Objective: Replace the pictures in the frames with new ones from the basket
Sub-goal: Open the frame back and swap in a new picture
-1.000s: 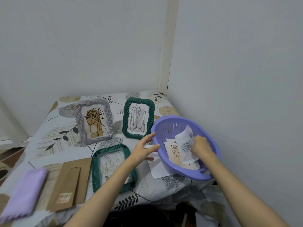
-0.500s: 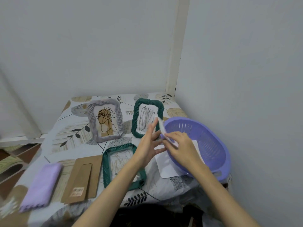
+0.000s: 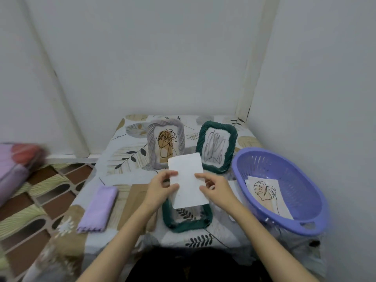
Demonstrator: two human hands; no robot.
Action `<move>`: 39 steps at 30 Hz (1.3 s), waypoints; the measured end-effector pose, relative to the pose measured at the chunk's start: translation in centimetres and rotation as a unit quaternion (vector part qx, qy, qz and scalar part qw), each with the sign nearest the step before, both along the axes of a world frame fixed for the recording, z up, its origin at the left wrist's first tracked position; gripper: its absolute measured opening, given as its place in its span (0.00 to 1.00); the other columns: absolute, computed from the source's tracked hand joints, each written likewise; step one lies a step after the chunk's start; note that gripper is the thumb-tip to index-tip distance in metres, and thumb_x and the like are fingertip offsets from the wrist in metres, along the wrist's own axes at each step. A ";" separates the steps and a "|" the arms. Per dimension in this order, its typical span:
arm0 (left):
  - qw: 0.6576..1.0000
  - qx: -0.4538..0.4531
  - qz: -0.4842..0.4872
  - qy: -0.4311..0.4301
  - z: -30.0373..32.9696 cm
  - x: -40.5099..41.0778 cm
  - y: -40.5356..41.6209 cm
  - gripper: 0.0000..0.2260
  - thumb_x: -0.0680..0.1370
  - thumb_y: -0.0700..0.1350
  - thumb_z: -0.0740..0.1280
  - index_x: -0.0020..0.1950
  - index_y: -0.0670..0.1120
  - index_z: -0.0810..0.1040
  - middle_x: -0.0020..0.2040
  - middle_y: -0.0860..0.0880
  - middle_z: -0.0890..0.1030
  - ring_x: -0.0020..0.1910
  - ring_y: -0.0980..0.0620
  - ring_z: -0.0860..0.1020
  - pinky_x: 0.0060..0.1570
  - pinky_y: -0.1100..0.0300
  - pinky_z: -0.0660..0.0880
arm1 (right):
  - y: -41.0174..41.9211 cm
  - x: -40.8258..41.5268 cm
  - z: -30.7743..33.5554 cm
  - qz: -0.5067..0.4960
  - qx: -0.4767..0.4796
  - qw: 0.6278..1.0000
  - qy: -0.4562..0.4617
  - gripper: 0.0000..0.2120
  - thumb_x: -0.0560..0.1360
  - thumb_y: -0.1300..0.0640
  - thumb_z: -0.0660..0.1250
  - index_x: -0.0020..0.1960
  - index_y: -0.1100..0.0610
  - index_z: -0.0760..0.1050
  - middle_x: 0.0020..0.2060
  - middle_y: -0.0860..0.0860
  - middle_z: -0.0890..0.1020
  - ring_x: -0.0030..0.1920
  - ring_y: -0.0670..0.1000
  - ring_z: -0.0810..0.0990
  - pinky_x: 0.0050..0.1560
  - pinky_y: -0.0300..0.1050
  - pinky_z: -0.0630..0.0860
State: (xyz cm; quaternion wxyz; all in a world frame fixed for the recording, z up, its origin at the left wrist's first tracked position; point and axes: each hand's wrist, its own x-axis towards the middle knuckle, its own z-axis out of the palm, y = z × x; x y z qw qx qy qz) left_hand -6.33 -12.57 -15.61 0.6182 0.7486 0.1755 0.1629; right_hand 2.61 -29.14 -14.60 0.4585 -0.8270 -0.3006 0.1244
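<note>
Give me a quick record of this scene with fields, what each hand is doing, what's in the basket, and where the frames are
left hand: pinches the left edge of the white sheet
right hand: pinches the sheet's right edge
sheet: held above the flat green frame, blank side toward the camera
basket: purple, on the right, holds a leaf drawing
standing frames: grey frame and green frame, both with drawings inside
cloth: lilac, folded, on the left

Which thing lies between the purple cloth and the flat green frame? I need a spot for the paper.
In the head view, a brown cardboard backing lies between the purple cloth and the flat green frame.
</note>
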 end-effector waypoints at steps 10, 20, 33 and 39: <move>0.937 0.283 -0.124 0.163 -4.4 -1.6 2.1 0.29 0.72 0.47 0.71 0.71 0.49 0.66 0.74 0.49 0.62 0.72 0.49 0.61 0.69 0.60 0.58 | 0.7 -0.4 -3.9 0.058 -0.212 0.973 -0.069 0.22 0.73 0.58 0.67 0.67 0.53 0.70 0.62 0.52 0.70 0.65 0.53 0.64 0.65 0.43 0.62; 0.888 0.335 -0.200 0.243 -3.5 -1.8 3.0 0.32 0.75 0.51 0.68 0.75 0.45 0.58 0.77 0.49 0.52 0.76 0.52 0.47 0.74 0.55 0.47 | 0.1 -1.9 -5.5 0.048 -0.208 0.976 -0.048 0.22 0.75 0.54 0.66 0.68 0.57 0.69 0.70 0.56 0.60 0.70 0.55 0.58 0.71 0.46 0.57; 0.856 0.409 -0.212 0.236 -4.1 -1.7 3.3 0.68 0.44 0.84 0.43 0.75 0.45 0.58 0.77 0.50 0.54 0.76 0.49 0.47 0.75 0.50 0.47 | 0.8 -1.7 -5.4 0.073 -0.308 0.936 -0.151 0.24 0.78 0.42 0.53 0.73 0.46 0.58 0.75 0.44 0.54 0.72 0.55 0.52 0.69 0.53 0.54; 0.846 0.429 -0.209 0.237 -4.4 -1.3 3.5 0.66 0.45 0.84 0.42 0.76 0.47 0.55 0.77 0.52 0.52 0.76 0.49 0.46 0.75 0.49 0.47 | 1.0 -1.6 -5.4 0.077 -0.318 0.933 -0.146 0.25 0.78 0.42 0.54 0.73 0.46 0.58 0.75 0.44 0.54 0.72 0.55 0.52 0.68 0.54 0.55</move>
